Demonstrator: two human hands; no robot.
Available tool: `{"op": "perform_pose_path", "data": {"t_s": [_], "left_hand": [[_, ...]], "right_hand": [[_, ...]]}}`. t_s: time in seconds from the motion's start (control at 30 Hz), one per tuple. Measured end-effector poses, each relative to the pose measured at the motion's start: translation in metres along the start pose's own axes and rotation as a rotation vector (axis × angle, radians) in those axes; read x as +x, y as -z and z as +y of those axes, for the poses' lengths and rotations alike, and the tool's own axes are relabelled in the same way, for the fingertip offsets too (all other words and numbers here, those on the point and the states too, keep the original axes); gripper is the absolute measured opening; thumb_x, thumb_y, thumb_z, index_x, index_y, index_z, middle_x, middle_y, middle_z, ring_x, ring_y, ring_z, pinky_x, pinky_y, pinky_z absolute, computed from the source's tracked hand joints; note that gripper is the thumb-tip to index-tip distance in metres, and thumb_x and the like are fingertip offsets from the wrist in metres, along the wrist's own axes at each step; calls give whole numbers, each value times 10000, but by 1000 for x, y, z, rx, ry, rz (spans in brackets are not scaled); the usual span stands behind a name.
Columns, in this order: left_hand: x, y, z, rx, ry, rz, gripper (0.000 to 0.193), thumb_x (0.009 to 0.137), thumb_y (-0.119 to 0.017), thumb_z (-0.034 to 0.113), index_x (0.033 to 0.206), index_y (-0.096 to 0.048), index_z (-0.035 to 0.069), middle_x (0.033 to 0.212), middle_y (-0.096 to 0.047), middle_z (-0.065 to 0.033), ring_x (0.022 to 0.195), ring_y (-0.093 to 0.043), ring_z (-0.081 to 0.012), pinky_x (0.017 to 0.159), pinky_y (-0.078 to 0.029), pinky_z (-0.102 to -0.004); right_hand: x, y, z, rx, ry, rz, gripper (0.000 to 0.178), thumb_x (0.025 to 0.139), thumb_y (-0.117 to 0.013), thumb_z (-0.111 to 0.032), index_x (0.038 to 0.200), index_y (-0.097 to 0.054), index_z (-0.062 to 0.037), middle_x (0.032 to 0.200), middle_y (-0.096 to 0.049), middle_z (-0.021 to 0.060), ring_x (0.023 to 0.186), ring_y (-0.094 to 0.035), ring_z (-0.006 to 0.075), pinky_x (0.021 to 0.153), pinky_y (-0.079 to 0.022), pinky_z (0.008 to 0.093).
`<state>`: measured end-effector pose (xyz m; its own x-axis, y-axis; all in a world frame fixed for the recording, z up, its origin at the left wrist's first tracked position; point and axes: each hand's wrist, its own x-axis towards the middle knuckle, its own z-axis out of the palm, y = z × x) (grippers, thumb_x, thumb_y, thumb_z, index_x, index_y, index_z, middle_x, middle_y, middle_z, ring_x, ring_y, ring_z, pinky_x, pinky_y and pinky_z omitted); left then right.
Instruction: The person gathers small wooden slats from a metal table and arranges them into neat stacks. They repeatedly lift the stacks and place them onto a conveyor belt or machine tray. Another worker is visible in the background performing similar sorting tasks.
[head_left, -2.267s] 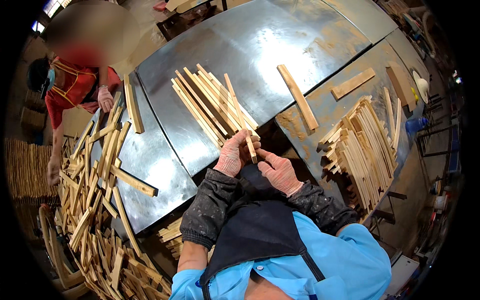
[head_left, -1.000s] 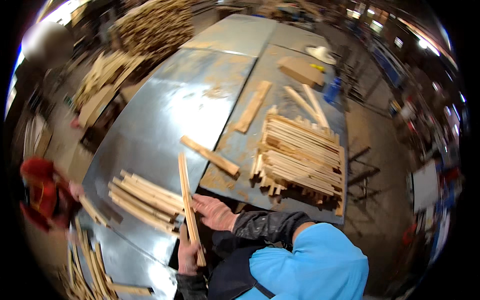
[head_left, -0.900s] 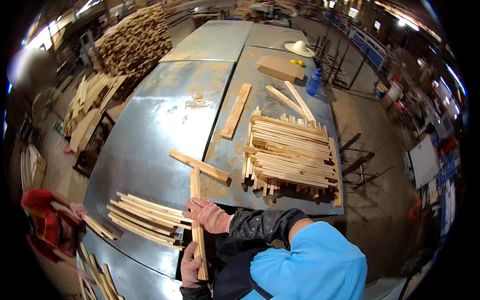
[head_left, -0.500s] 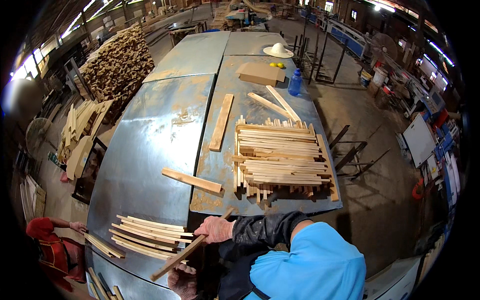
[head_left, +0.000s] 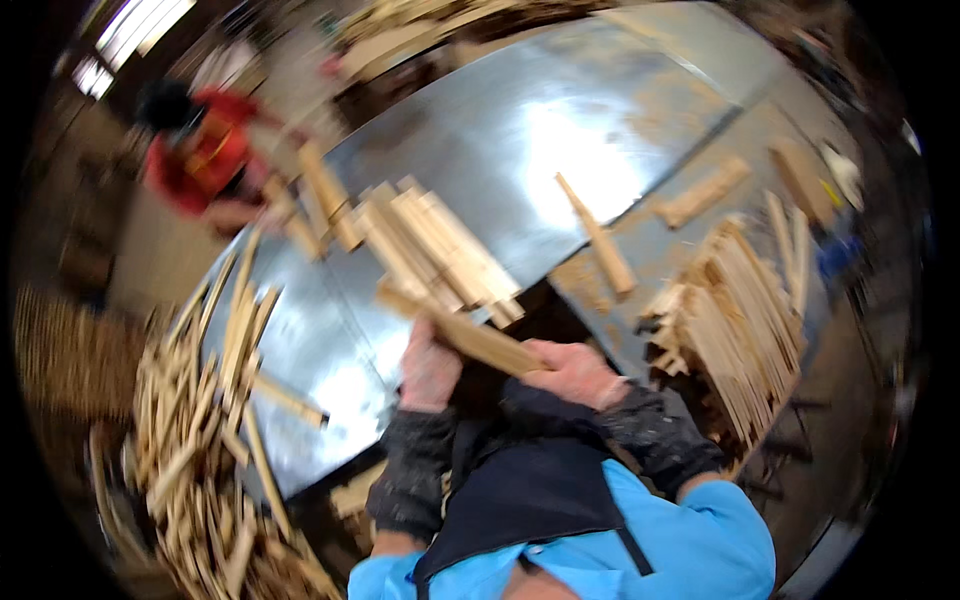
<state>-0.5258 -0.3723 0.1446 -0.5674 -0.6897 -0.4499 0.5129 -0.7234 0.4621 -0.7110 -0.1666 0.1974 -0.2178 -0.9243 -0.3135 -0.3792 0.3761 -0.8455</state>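
Note:
Between my gloved hands is one wooden strip, held slantwise in front of my dark apron. My left hand is closed on it toward its far left part. My right hand grips its near right end. Just beyond it, a row of pale wooden strips lies side by side on the metal tabletop. To the right is a stack of wooden strips, with a loose strip lying left of it. Motion blurs the picture.
At the far left a person in red has their hands by some wooden pieces. A large heap of loose sticks fills the lower left. A short board, a cardboard box and a blue bottle are on the right.
My view has swung to the left, bringing the stick heap and more of the person in red into sight. The held strip has turned, and my left hand now grips it plainly.

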Motion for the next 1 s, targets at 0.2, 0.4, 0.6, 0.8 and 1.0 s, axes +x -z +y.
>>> {"op": "perform_pose_path", "data": {"t_s": [0.2,0.4,0.6,0.8,1.0], "left_hand": [[-21,30,8,-132,-177,25,500,1050,-624,604,1144,-694,117,958,-708,-47,901,-700,-275,885,-598,-525],[-37,40,18,-384,-147,-68,618,975,-642,744,941,-685,129,740,-477,31,656,-443,-164,678,-480,-386],[-50,45,27,-330,-217,-248,605,981,-647,728,933,-689,127,720,-430,39,656,-379,-157,642,-384,-360],[-61,55,32,-344,-257,-89,550,958,-675,723,952,-645,174,771,-545,30,721,-532,-175,702,-480,-402],[-46,68,46,-441,-228,-203,551,962,-707,681,893,-666,135,698,-442,77,623,-389,-114,636,-462,-317]], "right_hand": [[-26,-1,-6,-253,-48,-282,795,928,-770,-449,1596,-516,-101,1317,-736,218,1172,-722,383,1003,-570,437],[-19,-13,11,-41,-159,-509,842,931,-803,-466,1614,-498,-80,1376,-718,216,1243,-704,341,1079,-541,401],[-7,-27,18,-97,-73,-617,867,931,-805,-478,1620,-482,-61,1438,-682,223,1300,-674,337,1107,-522,404],[-1,-20,-21,-123,-144,-705,832,950,-735,-496,1603,-489,-43,1391,-692,226,1237,-683,339,1081,-529,418],[-11,-27,37,43,-77,-599,829,969,-748,-439,1627,-457,-27,1493,-644,203,1357,-619,303,1160,-466,398]]}}
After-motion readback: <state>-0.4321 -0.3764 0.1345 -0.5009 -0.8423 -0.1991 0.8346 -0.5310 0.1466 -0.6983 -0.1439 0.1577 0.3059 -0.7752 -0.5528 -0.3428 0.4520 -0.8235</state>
